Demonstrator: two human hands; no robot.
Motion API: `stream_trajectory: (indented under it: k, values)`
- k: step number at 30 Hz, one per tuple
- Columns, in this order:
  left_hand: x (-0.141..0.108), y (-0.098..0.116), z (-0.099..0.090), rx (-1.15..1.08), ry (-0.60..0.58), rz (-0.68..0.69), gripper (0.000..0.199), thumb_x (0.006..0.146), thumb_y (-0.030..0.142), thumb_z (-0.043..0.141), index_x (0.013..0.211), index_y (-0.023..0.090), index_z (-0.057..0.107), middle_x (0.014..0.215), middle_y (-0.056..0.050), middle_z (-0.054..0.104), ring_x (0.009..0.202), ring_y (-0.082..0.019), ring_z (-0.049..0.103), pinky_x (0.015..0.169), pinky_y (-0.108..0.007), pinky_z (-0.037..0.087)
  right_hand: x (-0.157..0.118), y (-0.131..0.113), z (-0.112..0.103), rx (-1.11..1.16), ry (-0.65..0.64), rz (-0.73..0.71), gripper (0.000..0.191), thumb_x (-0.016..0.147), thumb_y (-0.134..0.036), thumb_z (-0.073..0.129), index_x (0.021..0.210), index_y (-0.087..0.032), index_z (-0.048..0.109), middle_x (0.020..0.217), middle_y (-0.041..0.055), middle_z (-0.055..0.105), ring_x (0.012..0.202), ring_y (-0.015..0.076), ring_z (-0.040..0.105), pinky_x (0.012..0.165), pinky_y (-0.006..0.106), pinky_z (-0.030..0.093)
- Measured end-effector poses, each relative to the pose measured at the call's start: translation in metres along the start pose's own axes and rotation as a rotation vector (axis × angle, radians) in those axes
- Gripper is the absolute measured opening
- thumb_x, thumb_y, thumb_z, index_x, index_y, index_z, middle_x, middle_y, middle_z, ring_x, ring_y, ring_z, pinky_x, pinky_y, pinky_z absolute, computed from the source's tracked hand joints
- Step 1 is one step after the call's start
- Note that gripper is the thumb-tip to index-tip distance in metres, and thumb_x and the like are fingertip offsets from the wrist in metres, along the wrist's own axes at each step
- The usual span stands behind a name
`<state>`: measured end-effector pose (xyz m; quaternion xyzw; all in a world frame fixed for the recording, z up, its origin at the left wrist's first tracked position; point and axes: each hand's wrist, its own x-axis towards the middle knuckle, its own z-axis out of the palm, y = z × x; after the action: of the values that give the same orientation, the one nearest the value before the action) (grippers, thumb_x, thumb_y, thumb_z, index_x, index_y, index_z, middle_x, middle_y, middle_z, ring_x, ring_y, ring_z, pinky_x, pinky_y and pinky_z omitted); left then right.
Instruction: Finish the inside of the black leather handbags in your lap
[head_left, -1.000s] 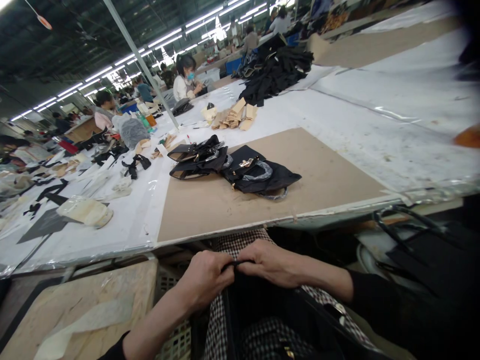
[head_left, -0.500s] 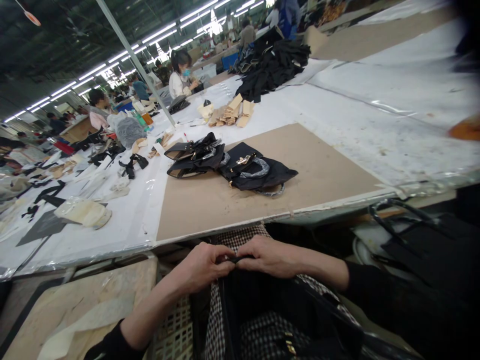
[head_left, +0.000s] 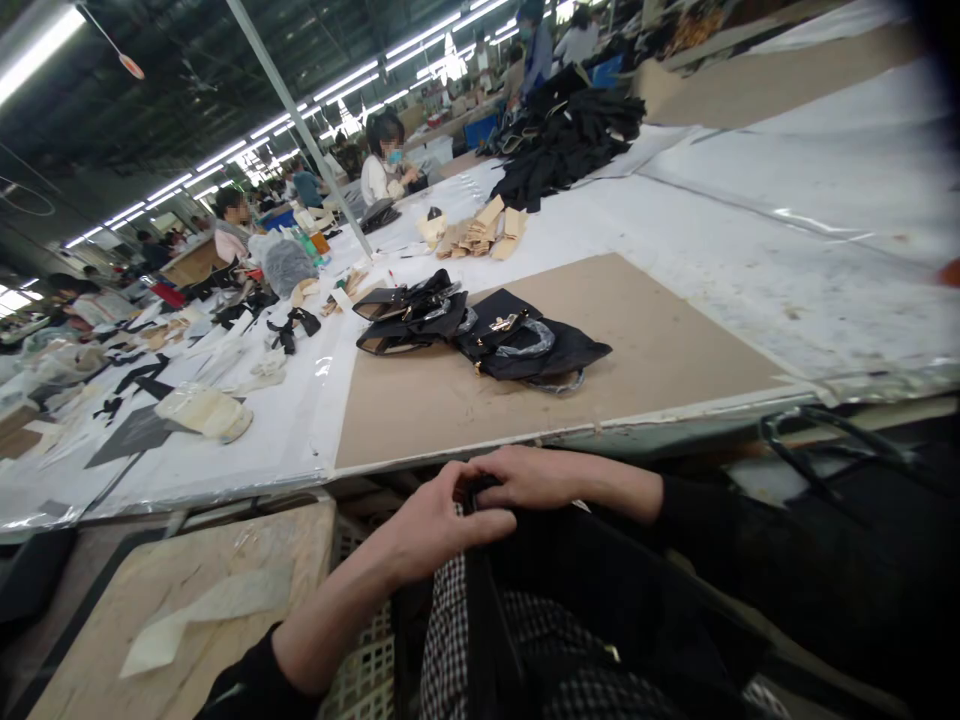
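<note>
A black bag (head_left: 592, 560) lies across my lap, over a black-and-white checked cloth (head_left: 446, 630). My left hand (head_left: 442, 515) is curled round the bag's upper edge, its thumb stretched along the near side. Close against it, my right hand (head_left: 529, 478) grips the same black edge with bent fingers. The fingertips meet around a small dark part of the edge, mostly hidden by the hands. Beyond my hands, black handbags (head_left: 544, 345) with gold fittings and plastic-wrapped handles rest on a brown board (head_left: 420, 420).
The white worktable (head_left: 720, 250) carries tan strips (head_left: 480, 235), a heap of black pieces (head_left: 566, 135) and a pale yellowish container (head_left: 206, 412). Left of me are a wooden board (head_left: 247, 540) and a plastic crate (head_left: 367, 650). Several people sit or stand farther back.
My left hand has moved up and right, folding over the bag's edge with its thumb extended. My right hand has risen slightly. The view has turned a little leftward.
</note>
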<state>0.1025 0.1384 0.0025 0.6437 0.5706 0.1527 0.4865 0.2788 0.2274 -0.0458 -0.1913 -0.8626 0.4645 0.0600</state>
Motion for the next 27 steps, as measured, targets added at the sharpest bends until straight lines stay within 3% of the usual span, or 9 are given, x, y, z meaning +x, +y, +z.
stream_trajectory:
  k: [2,3,6,9,12,16,19,23,27]
  values:
    - [-0.019,0.003,0.002,-0.185,0.0,0.013,0.091,0.067,0.033,0.083,0.146,0.021,0.038,0.139,-0.01,0.054,0.121,-0.027,0.053,0.095,-0.031,0.045,0.005,-0.003,0.0,0.0,0.05,-0.059,0.039,0.085,-0.021,0.059,0.124,-0.021,0.062,0.12,0.0061,0.068,0.104,0.0231,0.062,0.09,0.031,0.045]
    - [-0.029,0.001,0.004,-0.257,-0.005,0.006,0.099,0.064,0.026,0.084,0.149,0.023,0.033,0.145,-0.011,0.048,0.125,-0.028,0.051,0.095,-0.032,0.046,0.007,-0.005,0.001,-0.015,0.043,-0.074,0.041,0.084,-0.019,0.059,0.124,-0.022,0.062,0.12,0.0059,0.068,0.104,0.0231,0.062,0.09,0.031,0.045]
    - [-0.055,-0.012,0.005,-0.409,0.028,-0.1,0.084,0.065,0.006,0.069,0.142,0.02,0.04,0.142,-0.012,0.05,0.116,-0.025,0.057,0.086,-0.03,0.05,0.009,-0.011,0.003,-0.072,-0.036,-0.103,0.039,0.082,-0.017,0.058,0.12,-0.022,0.065,0.112,0.0043,0.071,0.099,0.0222,0.064,0.087,0.03,0.046]
    - [-0.075,-0.025,0.001,-0.408,0.054,-0.142,0.067,0.063,0.0,0.05,0.128,0.016,0.055,0.121,-0.009,0.066,0.1,-0.019,0.064,0.081,-0.027,0.05,0.015,-0.015,0.002,-0.062,-0.141,-0.122,0.031,0.083,-0.018,0.059,0.112,-0.021,0.07,0.101,0.0026,0.073,0.09,0.0198,0.064,0.08,0.027,0.047]
    - [-0.088,-0.033,-0.002,-0.21,0.093,-0.096,0.053,0.071,0.003,0.047,0.119,0.019,0.063,0.103,-0.002,0.071,0.094,-0.017,0.064,0.078,-0.025,0.048,0.025,-0.014,-0.002,-0.059,-0.239,-0.121,0.028,0.082,-0.019,0.062,0.107,-0.02,0.072,0.095,0.0016,0.073,0.082,0.0175,0.064,0.074,0.025,0.047]
    - [-0.094,-0.044,0.005,0.1,0.219,-0.114,0.027,0.089,0.018,0.048,0.106,0.021,0.068,0.086,0.002,0.07,0.077,-0.015,0.062,0.067,-0.022,0.043,0.035,-0.008,-0.003,0.011,-0.305,-0.138,0.029,0.081,-0.023,0.067,0.109,-0.019,0.073,0.095,0.0016,0.073,0.083,0.0175,0.063,0.077,0.025,0.047]
    - [-0.094,-0.051,0.013,0.21,0.248,-0.112,0.028,0.098,0.031,0.043,0.098,0.021,0.069,0.082,0.001,0.069,0.072,-0.014,0.061,0.063,-0.021,0.041,0.039,-0.008,0.003,0.15,-0.343,-0.139,0.036,0.081,-0.036,0.071,0.114,-0.021,0.071,0.099,0.0007,0.072,0.089,0.0185,0.064,0.08,0.025,0.047]
    - [-0.086,-0.046,0.02,0.424,0.279,-0.111,0.027,0.1,0.037,0.042,0.11,0.025,0.064,0.09,-0.001,0.073,0.079,-0.018,0.067,0.066,-0.023,0.042,0.042,-0.014,0.015,0.085,-0.245,-0.159,0.029,0.083,-0.04,0.07,0.105,-0.022,0.075,0.093,0.0007,0.073,0.084,0.0178,0.064,0.076,0.024,0.046]
    - [-0.074,-0.037,0.025,0.767,0.285,-0.21,0.033,0.102,0.036,0.033,0.1,0.021,0.062,0.078,-0.005,0.073,0.07,-0.023,0.07,0.059,-0.026,0.038,0.04,-0.02,0.027,-0.069,-0.079,-0.234,0.022,0.088,-0.036,0.065,0.096,-0.019,0.076,0.087,0.003,0.073,0.081,0.017,0.064,0.075,0.024,0.043]
